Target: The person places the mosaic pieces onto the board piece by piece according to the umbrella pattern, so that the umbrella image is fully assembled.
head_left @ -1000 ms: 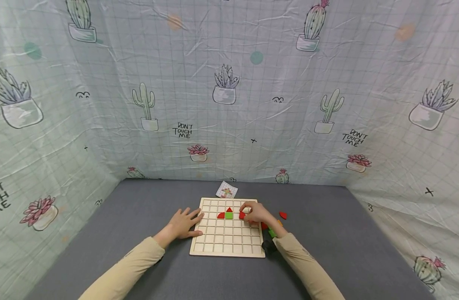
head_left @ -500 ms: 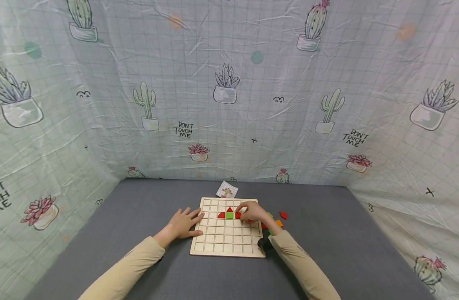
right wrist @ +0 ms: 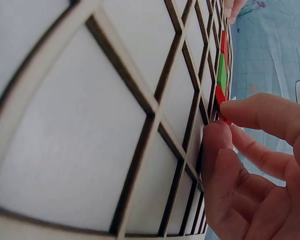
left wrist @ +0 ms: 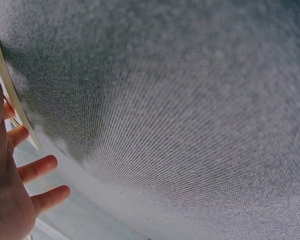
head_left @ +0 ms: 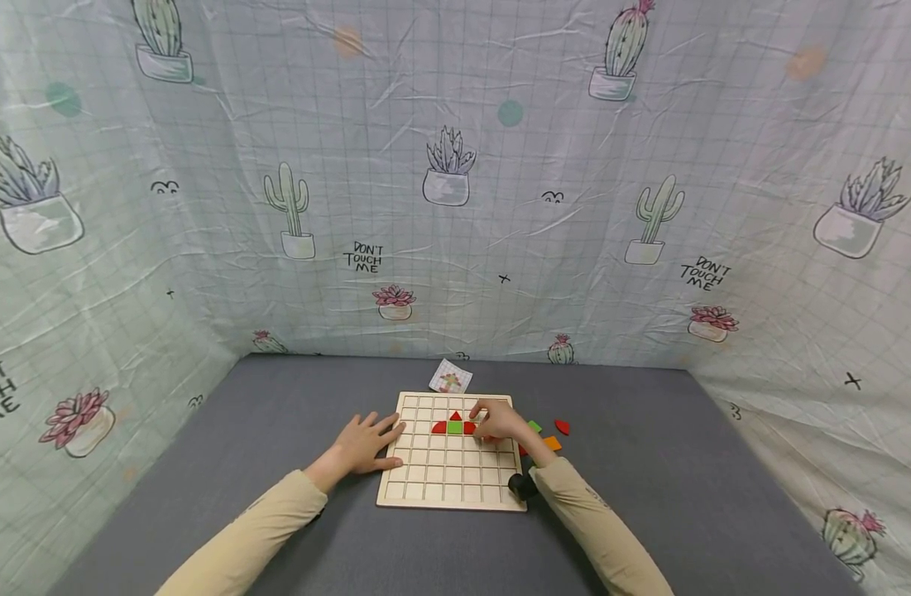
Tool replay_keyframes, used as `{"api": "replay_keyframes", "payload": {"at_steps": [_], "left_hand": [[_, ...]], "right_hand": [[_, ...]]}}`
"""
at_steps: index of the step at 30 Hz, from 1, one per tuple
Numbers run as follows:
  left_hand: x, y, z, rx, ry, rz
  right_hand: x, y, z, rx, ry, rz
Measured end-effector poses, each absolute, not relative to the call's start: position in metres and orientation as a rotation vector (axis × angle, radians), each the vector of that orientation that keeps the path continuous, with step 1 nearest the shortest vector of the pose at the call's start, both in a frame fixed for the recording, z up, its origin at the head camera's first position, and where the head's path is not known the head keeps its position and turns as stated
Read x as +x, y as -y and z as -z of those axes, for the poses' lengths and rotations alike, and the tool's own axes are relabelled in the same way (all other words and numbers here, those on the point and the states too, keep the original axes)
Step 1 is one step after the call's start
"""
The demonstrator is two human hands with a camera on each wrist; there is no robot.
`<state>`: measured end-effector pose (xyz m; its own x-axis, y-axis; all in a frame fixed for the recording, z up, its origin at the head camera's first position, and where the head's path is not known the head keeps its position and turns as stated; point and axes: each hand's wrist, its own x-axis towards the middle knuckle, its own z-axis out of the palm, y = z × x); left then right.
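A wooden grid board [head_left: 448, 492] lies on the dark grey table. In its upper part a green square tile [head_left: 455, 428] sits below a red triangle tile [head_left: 456, 416], with a red quarter-circle tile [head_left: 439, 428] to its left. On the green tile's right side is another red tile [head_left: 469, 428], which my right hand [head_left: 501, 420] pinches between thumb and index finger. The right wrist view shows that red tile [right wrist: 220, 94] partly covered by the fingertips. My left hand [head_left: 362, 444] rests with spread fingers on the board's left edge.
Loose red, green and orange tiles [head_left: 551, 444] lie right of the board, partly hidden by the right forearm. One red tile [head_left: 563, 427] lies farther right. Behind the board is a small pattern card [head_left: 451, 377]. A cactus-print curtain [head_left: 455, 273] encloses the table's back and sides.
My right hand has moved left with the red tile, bringing it up against the green square. The left hand has stayed in place on the board's edge.
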<state>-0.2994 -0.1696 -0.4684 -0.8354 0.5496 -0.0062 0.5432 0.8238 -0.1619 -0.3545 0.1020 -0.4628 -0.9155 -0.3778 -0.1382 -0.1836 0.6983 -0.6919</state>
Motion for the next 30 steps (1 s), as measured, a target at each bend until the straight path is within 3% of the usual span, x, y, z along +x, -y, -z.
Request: {"api": "replay_keyframes", "payload": {"at_steps": [30], "left_hand": [[-0.3, 0.1702, 0.4692, -0.889, 2.947, -0.231]], "right_hand": [[-0.3536, -0.1051, 0.4616, -0.469, -2.66, 1.033]]}}
